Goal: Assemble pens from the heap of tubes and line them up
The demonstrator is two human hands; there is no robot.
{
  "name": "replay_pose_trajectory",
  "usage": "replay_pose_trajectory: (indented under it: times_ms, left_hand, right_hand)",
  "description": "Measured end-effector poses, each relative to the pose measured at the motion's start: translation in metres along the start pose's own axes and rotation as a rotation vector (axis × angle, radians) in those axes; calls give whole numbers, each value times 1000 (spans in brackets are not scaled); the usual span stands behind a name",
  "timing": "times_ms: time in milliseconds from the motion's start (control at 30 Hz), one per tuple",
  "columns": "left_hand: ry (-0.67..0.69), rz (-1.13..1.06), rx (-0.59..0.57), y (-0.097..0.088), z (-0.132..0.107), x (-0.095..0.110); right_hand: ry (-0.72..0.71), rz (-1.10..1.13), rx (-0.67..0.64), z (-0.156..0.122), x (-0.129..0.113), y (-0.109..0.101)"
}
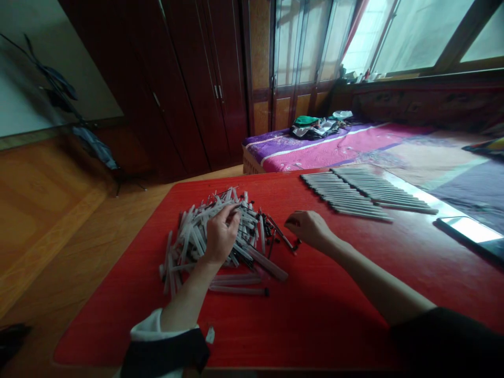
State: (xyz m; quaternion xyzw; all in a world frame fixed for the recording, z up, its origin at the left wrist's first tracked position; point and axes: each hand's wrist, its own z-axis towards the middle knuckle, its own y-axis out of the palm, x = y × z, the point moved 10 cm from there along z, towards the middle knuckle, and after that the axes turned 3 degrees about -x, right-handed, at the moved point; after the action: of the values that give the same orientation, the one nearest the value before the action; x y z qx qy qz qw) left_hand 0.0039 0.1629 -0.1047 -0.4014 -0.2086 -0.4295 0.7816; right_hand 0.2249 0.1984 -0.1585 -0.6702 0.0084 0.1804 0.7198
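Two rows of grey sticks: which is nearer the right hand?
The row on the picture's left, nearer the right hand; the other row lies farther off, towards the phone.

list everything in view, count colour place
table: one, red, centre
tubes: many, whitish, heaped on table
bits: several, black, beside tubes
sticks: two rows, grey, table right
scrap: one, whitish, table front
flat device: one, dark, right edge
bed: one, multicoloured, beyond table
cloths: heap, mixed, on bed
wardrobe: one, dark red, back
glazed doors: several, brown, back
window: one, brown, upper right
stand: one, dark, left
floor: one, yellowish, left
left hand: one, dark sleeve, over tubes
right hand: one, dark sleeve, near bits
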Motion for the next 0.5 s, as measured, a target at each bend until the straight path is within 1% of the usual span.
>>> replay_pose_trajectory:
  times_ms: [67,133,233,267,400,467,500]
  left_hand:
    - [61,125,-53,3,-3,13]
    - [130,239,-113,0,-12,29]
    - [198,343,-182,-14,-42,46]
    - [201,370,-190,-21,-56,48]
    - [177,507,-107,-48,-122,43]
    - [141,587,-98,-53,-150,36]
    - [123,633,-108,-53,-160,31]
  right_hand:
    - [35,-47,-54,6,-17,10]
    - [78,-104,-91,7,-23,17]
    - [107,-117,-113,6,-22,24]
    - [104,-99,-112,6,-22,26]
    - [73,47,-137,8,-19,35]
    - [70,120,-168,8,-17,40]
    - [76,138,-176,8,-16,41]
